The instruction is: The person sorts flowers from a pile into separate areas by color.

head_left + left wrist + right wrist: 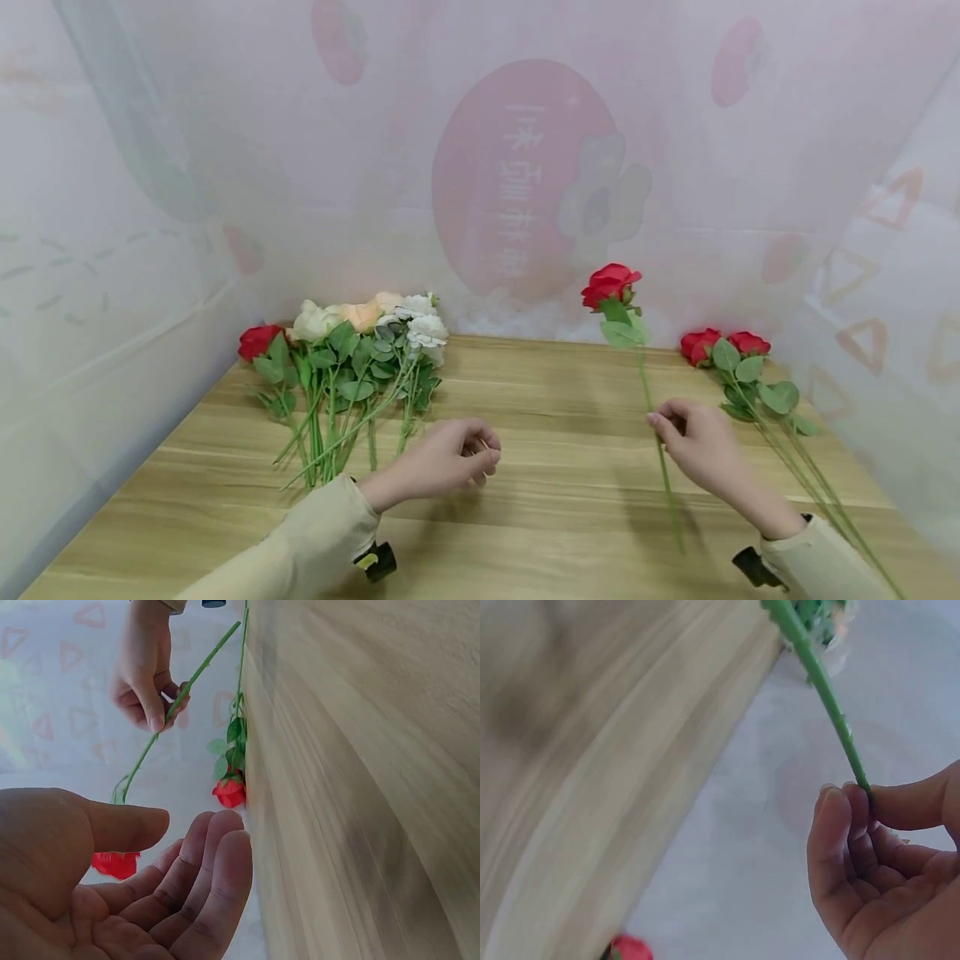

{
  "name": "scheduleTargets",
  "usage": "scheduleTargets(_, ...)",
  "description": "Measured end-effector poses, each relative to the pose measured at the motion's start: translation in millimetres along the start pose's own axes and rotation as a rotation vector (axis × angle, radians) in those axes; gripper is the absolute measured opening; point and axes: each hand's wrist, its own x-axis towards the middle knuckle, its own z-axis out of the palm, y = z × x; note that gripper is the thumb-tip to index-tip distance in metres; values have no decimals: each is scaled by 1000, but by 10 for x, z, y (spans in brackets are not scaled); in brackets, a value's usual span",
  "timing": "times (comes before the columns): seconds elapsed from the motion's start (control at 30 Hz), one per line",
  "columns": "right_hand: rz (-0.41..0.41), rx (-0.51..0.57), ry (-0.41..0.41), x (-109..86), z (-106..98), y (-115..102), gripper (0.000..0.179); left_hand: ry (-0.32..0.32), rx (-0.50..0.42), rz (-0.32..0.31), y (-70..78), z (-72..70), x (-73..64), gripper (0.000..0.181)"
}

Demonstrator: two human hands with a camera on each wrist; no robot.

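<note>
My right hand (701, 446) pinches the green stem of a red rose (611, 286) between thumb and fingertips. The bloom stands up toward the back wall and the stem's lower end slants down over the table. In the right wrist view the stem (821, 686) runs up from the pinch of the right hand (892, 855). My left hand (450, 454) hovers over the table with loosely curved fingers and holds nothing. In the left wrist view the left hand (150, 877) shows its palm, thumb apart from the fingers.
On the left lies a pile of white flowers (426, 331), peach flowers (362, 317) and a red rose (260, 342), stems toward me. Two red roses (701, 346) lie at the right edge of the wooden table (540, 517). A printed cloth (360, 167) hangs behind.
</note>
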Motion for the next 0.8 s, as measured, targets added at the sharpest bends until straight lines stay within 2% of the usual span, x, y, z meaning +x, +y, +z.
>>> scheduleTargets(0.13,-17,-153,43,10,-194,235,12,9,0,2,-34,-48,-31,13)
scheduleTargets(0.33,63,-276,10,27,-504,691,23,1,20,-10,-90,-74,-50,13)
scheduleTargets(0.53,90,-329,-2,6,-712,1164,43,-6,27,-22,-120,-85,-44,13)
scheduleTargets(0.8,125,-377,-39,-3,-877,1467,41,-8,45,-24,-138,-85,-40,12)
